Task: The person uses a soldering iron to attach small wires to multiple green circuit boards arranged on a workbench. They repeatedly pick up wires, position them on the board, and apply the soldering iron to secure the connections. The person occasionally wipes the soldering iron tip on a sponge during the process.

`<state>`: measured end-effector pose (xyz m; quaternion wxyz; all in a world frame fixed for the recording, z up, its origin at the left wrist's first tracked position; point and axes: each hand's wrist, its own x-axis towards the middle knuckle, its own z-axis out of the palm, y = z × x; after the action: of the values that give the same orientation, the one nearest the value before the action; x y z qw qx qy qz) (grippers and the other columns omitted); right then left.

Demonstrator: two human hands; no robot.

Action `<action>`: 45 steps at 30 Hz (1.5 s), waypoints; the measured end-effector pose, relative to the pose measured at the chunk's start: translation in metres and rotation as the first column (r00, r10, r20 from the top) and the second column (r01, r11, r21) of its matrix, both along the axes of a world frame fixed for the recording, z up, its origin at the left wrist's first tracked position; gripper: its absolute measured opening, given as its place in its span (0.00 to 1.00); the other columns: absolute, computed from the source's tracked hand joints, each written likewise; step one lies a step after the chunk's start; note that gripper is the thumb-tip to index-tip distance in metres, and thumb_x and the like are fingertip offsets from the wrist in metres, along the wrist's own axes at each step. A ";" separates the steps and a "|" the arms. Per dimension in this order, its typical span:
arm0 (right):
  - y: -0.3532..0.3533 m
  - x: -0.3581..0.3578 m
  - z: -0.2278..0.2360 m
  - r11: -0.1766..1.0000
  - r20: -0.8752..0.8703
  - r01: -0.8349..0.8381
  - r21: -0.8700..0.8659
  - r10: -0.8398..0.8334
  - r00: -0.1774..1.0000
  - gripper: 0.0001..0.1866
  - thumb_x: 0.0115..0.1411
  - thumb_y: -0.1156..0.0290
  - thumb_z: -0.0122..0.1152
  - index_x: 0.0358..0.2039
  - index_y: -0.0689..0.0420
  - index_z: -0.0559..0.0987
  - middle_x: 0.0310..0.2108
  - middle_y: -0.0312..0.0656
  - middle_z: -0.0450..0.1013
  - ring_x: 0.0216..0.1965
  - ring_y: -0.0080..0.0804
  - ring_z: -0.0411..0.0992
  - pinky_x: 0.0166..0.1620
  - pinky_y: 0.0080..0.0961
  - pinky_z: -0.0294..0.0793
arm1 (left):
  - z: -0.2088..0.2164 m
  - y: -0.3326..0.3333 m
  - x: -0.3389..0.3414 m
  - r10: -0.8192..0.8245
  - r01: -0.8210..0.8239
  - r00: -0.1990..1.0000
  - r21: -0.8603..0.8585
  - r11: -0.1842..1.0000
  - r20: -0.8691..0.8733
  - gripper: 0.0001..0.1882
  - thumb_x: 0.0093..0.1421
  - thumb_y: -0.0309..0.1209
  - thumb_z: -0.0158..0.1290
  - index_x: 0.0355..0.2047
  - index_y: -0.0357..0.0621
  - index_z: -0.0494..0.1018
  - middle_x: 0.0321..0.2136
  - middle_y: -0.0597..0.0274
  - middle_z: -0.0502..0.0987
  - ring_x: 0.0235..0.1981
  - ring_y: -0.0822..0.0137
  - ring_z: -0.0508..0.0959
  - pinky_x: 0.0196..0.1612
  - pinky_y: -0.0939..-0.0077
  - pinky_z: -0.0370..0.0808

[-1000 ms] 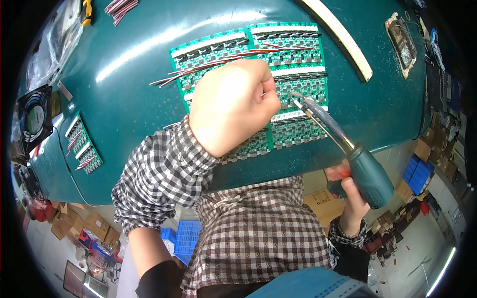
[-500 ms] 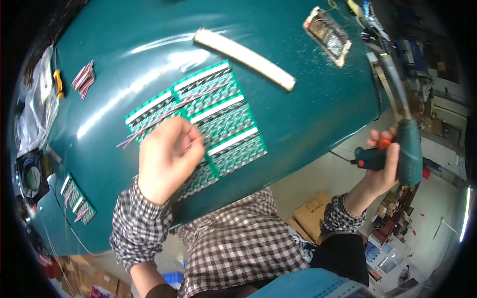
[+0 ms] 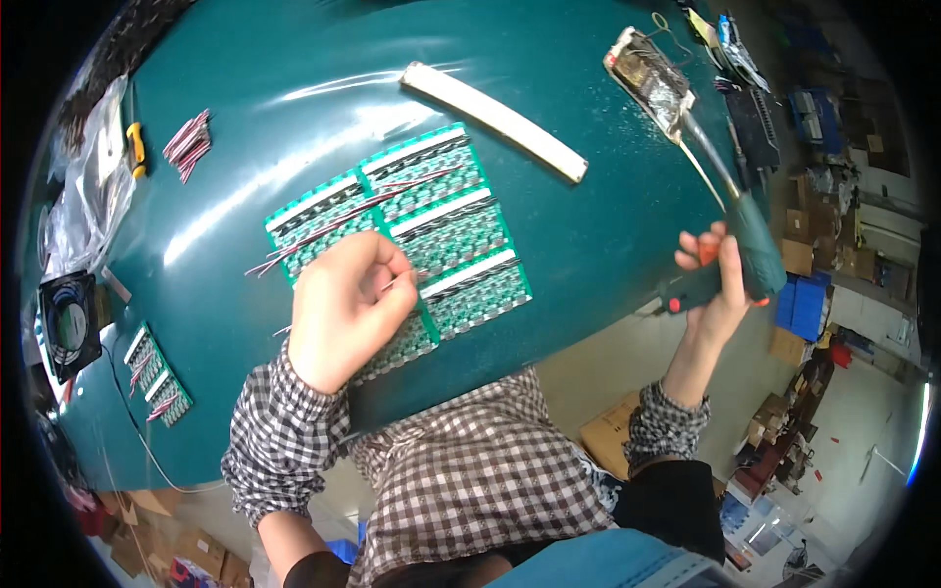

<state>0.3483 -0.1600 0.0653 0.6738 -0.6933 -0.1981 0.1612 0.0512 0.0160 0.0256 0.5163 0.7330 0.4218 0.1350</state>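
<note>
While the left hand (image 3: 343, 309) rests curled on the green rectangular panel of circuit boards (image 3: 412, 230), its fingers pinched together on a thin wire end, it seems to pin the work flat on the dark teal table top (image 3: 245, 147). Off the table's right edge, the right hand (image 3: 716, 284) is clamped around the teal handle of a soldering iron (image 3: 740, 220). Its long axis runs from the hand up and to the far left, metal tip pointing toward the foil-lined holder tray (image 3: 647, 78), probably to keep heat off the boards. A white strip (image 3: 490, 118) lies beyond the panel.
</note>
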 end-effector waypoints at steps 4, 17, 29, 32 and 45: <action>-0.024 -0.013 -0.005 0.956 -0.368 -0.211 0.204 0.275 0.888 0.17 0.67 0.63 0.50 0.44 0.66 0.71 0.30 0.44 0.74 0.31 0.38 0.79 0.29 0.27 0.83 | -0.008 -0.001 -0.002 0.023 -0.022 0.998 -0.018 1.000 0.052 0.02 0.49 0.24 0.55 0.25 0.41 0.73 0.19 0.65 0.71 0.19 0.75 0.70 0.25 0.79 0.68; -0.030 -0.046 -0.009 0.908 -0.533 -0.313 0.279 0.418 0.736 0.21 0.67 0.58 0.49 0.43 0.68 0.68 0.30 0.44 0.70 0.31 0.37 0.78 0.28 0.27 0.84 | -0.022 0.000 -0.005 0.022 -0.015 0.994 -0.064 0.998 0.104 0.03 0.53 0.24 0.56 0.27 0.39 0.73 0.19 0.76 0.68 0.21 0.86 0.62 0.23 0.88 0.60; -0.025 -0.060 -0.014 0.844 -0.338 -0.535 -0.044 0.491 0.803 0.27 0.63 0.59 0.57 0.51 0.70 0.66 0.35 0.47 0.71 0.39 0.44 0.78 0.35 0.33 0.86 | -0.021 0.000 -0.005 0.012 -0.020 0.998 0.123 0.992 0.068 0.03 0.51 0.23 0.56 0.26 0.40 0.72 0.18 0.73 0.65 0.18 0.81 0.61 0.22 0.85 0.60; -0.025 -0.064 -0.011 0.850 -0.337 -0.516 -0.101 0.459 0.822 0.29 0.61 0.59 0.60 0.52 0.70 0.66 0.35 0.47 0.72 0.37 0.44 0.78 0.34 0.32 0.85 | -0.017 0.002 -0.004 -0.026 0.013 0.998 0.205 0.979 0.064 0.04 0.50 0.22 0.56 0.26 0.41 0.72 0.18 0.70 0.65 0.18 0.78 0.63 0.22 0.83 0.62; -0.022 -0.075 -0.007 0.852 -0.336 -0.488 -0.188 0.411 0.847 0.25 0.56 0.65 0.64 0.46 0.72 0.72 0.33 0.49 0.75 0.34 0.44 0.79 0.34 0.35 0.84 | -0.024 0.021 -0.003 -0.018 0.017 1.000 0.079 0.997 0.013 0.02 0.50 0.22 0.56 0.26 0.39 0.73 0.18 0.72 0.67 0.19 0.83 0.64 0.22 0.85 0.63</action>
<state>0.2732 -0.1819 0.0587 0.5383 -0.6806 -0.2341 0.4385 0.0481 0.0368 0.0019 0.4907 0.7556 0.4063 0.1521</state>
